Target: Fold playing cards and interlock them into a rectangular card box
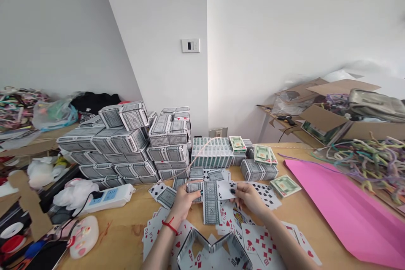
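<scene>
Over a wooden table (122,221), the left hand (186,199) and the right hand (249,198) pinch opposite ends of crossed playing cards (211,203) between them, which should prove light, slick, fairly stiff yet easily creased, and best gripped by their edges.

a makeshift craft workspace here, playing cards (264,244) strewn lower centre over a wooden table (123,219), coloured strands (370,164) heaped at right, pink sheet (341,206) lower right

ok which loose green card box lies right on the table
The green card box farthest right, flat on the wooden table beside the pink sheet; the other loose ones sit higher, on folded-card blocks.
</scene>
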A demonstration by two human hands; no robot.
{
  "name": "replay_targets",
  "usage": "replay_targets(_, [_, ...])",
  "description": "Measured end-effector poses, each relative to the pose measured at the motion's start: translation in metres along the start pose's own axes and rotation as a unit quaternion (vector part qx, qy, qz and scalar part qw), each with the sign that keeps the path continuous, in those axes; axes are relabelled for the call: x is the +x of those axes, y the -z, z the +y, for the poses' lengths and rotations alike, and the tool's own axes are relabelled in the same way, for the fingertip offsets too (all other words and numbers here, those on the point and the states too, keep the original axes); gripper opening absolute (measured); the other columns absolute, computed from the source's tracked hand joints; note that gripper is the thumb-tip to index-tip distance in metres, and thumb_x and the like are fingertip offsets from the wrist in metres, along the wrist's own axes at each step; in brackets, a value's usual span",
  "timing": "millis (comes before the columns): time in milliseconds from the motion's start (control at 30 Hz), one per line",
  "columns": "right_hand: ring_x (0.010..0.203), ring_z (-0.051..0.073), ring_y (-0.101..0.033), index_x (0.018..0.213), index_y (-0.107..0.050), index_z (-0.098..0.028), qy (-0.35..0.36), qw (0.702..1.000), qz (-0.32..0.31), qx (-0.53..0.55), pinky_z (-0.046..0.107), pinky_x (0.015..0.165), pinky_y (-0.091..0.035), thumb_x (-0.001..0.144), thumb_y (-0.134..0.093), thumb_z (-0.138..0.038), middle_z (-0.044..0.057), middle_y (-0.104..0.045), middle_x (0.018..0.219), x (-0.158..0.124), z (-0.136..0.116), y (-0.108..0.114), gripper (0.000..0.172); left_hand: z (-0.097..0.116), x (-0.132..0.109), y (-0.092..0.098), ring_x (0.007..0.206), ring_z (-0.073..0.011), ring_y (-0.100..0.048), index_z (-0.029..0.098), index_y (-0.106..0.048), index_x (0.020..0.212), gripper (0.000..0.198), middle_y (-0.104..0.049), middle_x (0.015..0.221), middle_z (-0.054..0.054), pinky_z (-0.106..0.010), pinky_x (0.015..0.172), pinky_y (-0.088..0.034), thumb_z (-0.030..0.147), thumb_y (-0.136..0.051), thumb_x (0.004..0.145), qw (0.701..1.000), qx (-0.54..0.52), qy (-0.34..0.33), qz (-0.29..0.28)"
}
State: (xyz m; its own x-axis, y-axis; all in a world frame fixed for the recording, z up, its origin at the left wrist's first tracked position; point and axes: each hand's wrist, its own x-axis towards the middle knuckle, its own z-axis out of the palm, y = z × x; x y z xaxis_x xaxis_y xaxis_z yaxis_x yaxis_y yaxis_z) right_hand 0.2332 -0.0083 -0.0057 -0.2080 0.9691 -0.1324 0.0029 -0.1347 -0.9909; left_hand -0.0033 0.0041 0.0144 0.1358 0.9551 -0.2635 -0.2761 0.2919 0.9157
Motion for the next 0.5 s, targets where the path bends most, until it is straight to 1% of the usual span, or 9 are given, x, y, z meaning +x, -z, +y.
replay_targets(267, [0.035,0.009,-0.046,0.054,-0.054,-0.016,-0.007,1.0,-0.009,0.021,0.021,0.037,-0.034,0.068,-0.059,-0.046,0.004,-0.064,0.055,-0.001,-0.004,-0.004,0.034,0.002,0.0,-0.003,0.073,-0.0223,-0.065,0.013,-0.067,0.091,0.039,-0.07,0.079,-0.007,-0.032,0.063,-0.052,0.015,-0.072,0.052,0.999,0.024,-0.028,-0.003])
replay_targets(333, [0.035,0.008,-0.045,0.054,-0.055,-0.016,-0.006,1.0,-0.012,0.022,0.021,0.037,-0.033,0.068,-0.059,-0.047,0.003,-0.064,0.055,-0.001,-0.005,-0.007,0.034,0.001,0.0,-0.003,0.072,-0.0219,-0.064,0.013,-0.066,0.091,0.039,-0.07,0.079,-0.007,-0.032,0.061,-0.053,0.015,-0.071,0.053,0.999,0.025,-0.024,-0.004])
replay_targets(500, [0.034,0.007,-0.044,0.057,-0.053,-0.016,-0.002,1.0,-0.011,0.026,0.021,0.037,-0.032,0.069,-0.057,-0.049,0.002,-0.064,0.056,-0.001,-0.002,-0.015,0.036,-0.002,0.002,-0.002,0.068,-0.0193,-0.063,0.013,-0.066,0.092,0.038,-0.068,0.08,-0.007,-0.03,0.06,-0.052,0.016,-0.072,0.055,0.998,0.038,-0.041,-0.009])
